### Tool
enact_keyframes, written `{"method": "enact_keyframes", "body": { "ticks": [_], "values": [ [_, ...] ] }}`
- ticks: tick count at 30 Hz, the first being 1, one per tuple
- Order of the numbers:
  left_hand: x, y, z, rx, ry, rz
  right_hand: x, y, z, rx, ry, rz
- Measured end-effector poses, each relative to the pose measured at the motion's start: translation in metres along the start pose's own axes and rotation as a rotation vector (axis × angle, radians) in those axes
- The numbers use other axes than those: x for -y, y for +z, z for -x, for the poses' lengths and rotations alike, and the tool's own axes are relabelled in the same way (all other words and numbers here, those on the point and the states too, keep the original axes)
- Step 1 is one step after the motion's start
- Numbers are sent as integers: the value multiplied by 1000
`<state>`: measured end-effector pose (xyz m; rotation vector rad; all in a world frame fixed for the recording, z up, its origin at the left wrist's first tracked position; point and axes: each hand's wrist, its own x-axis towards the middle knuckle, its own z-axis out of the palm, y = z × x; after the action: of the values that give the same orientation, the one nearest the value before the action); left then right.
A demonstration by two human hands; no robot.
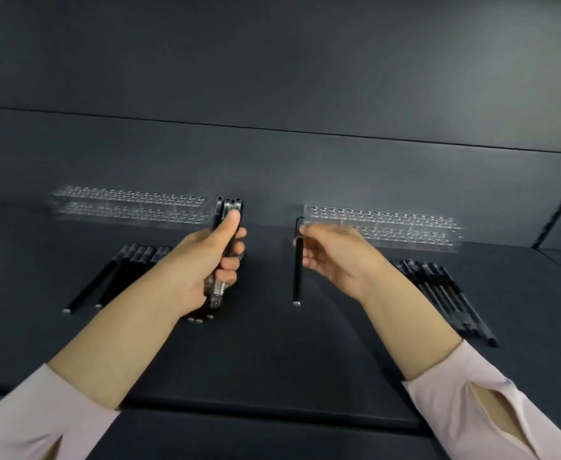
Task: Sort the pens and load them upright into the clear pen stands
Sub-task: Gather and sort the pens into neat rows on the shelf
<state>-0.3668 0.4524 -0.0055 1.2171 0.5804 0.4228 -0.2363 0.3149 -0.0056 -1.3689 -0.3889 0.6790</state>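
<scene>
Right now my left hand is closed around a bundle of black pens, held upright over the dark table. My right hand pinches a single pen vertically, just beside the right clear stand. More pens lie in a left pile and a right pile; the left clear stand sits behind.

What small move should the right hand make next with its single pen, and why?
Probably lift the single black pen up and over to the near-left corner of the right clear stand and lower it into a hole. The right hand holds it upright beside that stand, whose holes look unfilled.
</scene>
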Motion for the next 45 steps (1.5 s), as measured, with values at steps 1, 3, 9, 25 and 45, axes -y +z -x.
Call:
{"method": "enact_keyframes", "body": {
  "ticks": [1, 3, 9, 25, 45],
  "values": [
    [-4, -14, -3, 5, -18, -3, -7, 13, -5, -2, 22, 71],
    [-11, -38, -6, 23, -50, -10, -18, 35, -12, -30, 31, 228],
    [-17, -84, -15, 96, -17, 144, -36, 64, -25, -119, 18, 471],
    [-18, -97, -14, 278, 64, -33, -48, 84, -31, -255, -26, 607],
    [22, 91, 22, 335, -63, -36, 35, -108, 45, -291, -309, -179]
  ]
}}
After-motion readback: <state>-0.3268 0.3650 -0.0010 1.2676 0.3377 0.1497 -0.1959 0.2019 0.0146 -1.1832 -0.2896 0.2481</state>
